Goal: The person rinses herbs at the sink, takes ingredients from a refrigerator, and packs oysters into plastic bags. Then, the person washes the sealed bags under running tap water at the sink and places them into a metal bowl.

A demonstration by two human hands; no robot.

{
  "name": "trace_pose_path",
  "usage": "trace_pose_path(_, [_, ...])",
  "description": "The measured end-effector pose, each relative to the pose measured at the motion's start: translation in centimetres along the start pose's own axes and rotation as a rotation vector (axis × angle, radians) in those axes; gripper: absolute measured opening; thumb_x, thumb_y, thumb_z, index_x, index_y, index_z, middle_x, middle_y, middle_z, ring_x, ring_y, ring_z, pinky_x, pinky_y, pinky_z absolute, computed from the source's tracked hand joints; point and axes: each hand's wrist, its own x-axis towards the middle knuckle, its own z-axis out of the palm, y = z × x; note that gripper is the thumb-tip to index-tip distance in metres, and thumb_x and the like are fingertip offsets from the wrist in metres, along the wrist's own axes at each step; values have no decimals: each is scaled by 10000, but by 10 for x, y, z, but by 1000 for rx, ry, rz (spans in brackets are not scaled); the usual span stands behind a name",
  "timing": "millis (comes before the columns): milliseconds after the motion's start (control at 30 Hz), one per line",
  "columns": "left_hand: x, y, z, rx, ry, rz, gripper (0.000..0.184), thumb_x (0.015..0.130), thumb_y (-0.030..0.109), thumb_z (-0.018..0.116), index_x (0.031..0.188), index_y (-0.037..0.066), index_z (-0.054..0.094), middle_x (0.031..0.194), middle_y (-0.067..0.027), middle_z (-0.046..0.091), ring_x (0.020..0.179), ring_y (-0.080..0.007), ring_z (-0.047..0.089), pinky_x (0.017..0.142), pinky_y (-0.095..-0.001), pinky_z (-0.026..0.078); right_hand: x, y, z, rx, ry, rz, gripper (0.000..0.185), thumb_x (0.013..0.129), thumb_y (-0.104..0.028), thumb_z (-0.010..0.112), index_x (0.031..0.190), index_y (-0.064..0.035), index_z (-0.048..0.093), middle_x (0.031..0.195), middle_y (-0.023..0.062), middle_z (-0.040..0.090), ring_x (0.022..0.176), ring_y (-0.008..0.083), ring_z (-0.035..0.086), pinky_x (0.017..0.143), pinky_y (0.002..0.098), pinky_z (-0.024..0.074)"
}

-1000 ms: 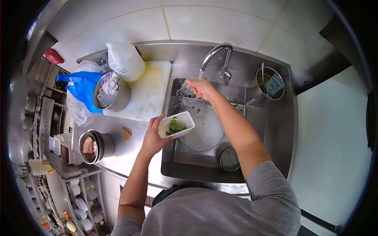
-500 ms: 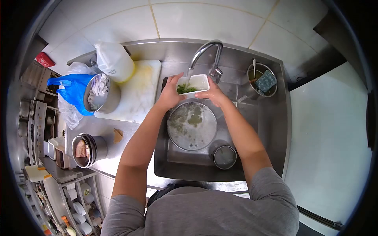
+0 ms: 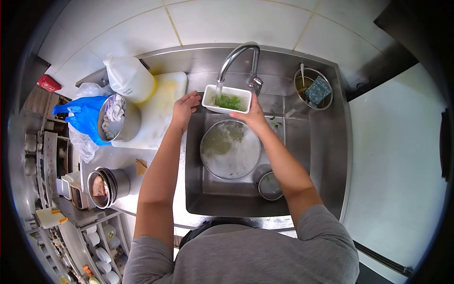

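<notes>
A white rectangular plastic container [image 3: 208, 107] with green herb leaves [image 3: 229, 101] in water is under the running faucet [image 3: 236, 53]. My right hand [image 3: 252, 117] grips its right end, thumb along the near side. My left hand [image 3: 185, 110] is just left of the container, apart from it, fingers loosely stretched and holding nothing. Below the container, a large round pot [image 3: 231, 151] full of cloudy, foamy water sits in the steel sink [image 3: 222, 201]. Beside the pot, partly behind my right forearm, is a smaller metal pot [image 3: 270, 185].
Left of the sink are a white cutting board [image 3: 165, 106], a jug of yellow liquid [image 3: 128, 79], a pot with cloths [image 3: 130, 124], a blue bag [image 3: 87, 116] and stacked pots [image 3: 120, 182]. A pot with a green scrub pad [image 3: 318, 91] stands at the right; leaf bits [image 3: 276, 124] lie in the sink.
My left hand has let go of the container and moved left. The container, in my right hand, is now fuller of water, with leaves afloat. Leaf bits now show in the sink.
</notes>
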Motion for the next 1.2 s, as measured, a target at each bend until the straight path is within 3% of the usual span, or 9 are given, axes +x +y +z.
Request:
trace_pose_path(267, [3, 10, 47, -58, -106, -21, 222, 890, 116, 549, 1047, -16, 635, 823, -48, 647, 633, -83, 564, 544, -184, 406, -33, -29, -16, -99, 61, -30, 786, 604, -41, 835, 1240, -59, 372, 1155, 69, 537, 1077, 173, 527, 923, 306, 438])
trace_pose_path(500, [-1, 53, 81, 157, -127, -97, 239, 845, 244, 669, 768, 26, 608, 568, 22, 490, 434, -74, 383, 396, -236, 287, -76, -47, -49, -188, 159, 10, 749, 616, -25, 823, 1219, -57, 381, 1142, 69, 541, 1055, 174, 542, 897, 300, 456])
trace_pose_path(533, [6, 44, 85, -30, -53, -88, 264, 802, 262, 706, 731, 41, 580, 525, 29, 447, 381, -85, 351, 362, -242, 253, -82, -55, -49, -58, 156, 55, 765, 615, -17, 821, 1232, -57, 370, 1147, 69, 537, 1071, 181, 535, 915, 311, 447])
trace_pose_path(633, [20, 29, 69, -107, -324, -57, 271, 779, 296, 711, 819, 92, 536, 675, -10, 532, 531, -96, 475, 463, -242, 358, -90, -60, -55, -106, 156, 19, 797, 611, -4, 819, 1256, -55, 355, 1152, 67, 533, 1084, 183, 527, 931, 315, 436])
trace_pose_path(733, [-23, 33, 83, -391, -396, 40, 438, 754, 277, 716, 1083, 85, 501, 945, -75, 568, 862, -164, 562, 713, -311, 462, -91, -65, -54, -11, 99, 10, 822, 613, 2, 816, 1280, -50, 339, 1167, 65, 522, 1101, 183, 515, 935, 314, 432])
trace_pose_path(833, [-71, 41, 69, 86, -504, 323, 687, 690, 214, 771, 1244, 73, 390, 1153, -106, 511, 1139, -219, 466, 940, -359, 394, -87, -60, -53, -42, 39, 6, 828, 603, 15, 814, 1283, -59, 346, 1192, 63, 506, 1118, 179, 504, 943, 314, 425])
trace_pose_path(933, [-96, 34, 63, 519, -275, 578, 753, 609, 131, 820, 1224, 38, 397, 1128, -119, 535, 1110, -251, 504, 939, -348, 407, -81, -56, -45, -19, -82, 107, 836, 600, 70, 772, 1311, -81, 361, 1217, 64, 492, 1142, 179, 488, 947, 321, 424])
trace_pose_path(1067, [-114, 13, 43, 592, -123, 450, 757, 573, 69, 825, 1196, 29, 398, 1093, -138, 542, 1031, -256, 549, 910, -340, 431, -49, -44, -49, 232, -446, 239, 911, 619, 129, 638, 1418, -143, 295, 1314, 96, 450, 1213, 219, 441, 977, 338, 399])
trace_pose_path(1200, [-140, -3, 22, 580, 2, 377, 771, 580, 76, 830, 1205, 22, 381, 1089, -135, 545, 1045, -252, 544, 912, -347, 435, 24, 36, -57, 268, 238, 350, 821, 682, 13, 637, 1415, -124, 293, 1306, 95, 450, 1193, 252, 453, 950, 376, 421])
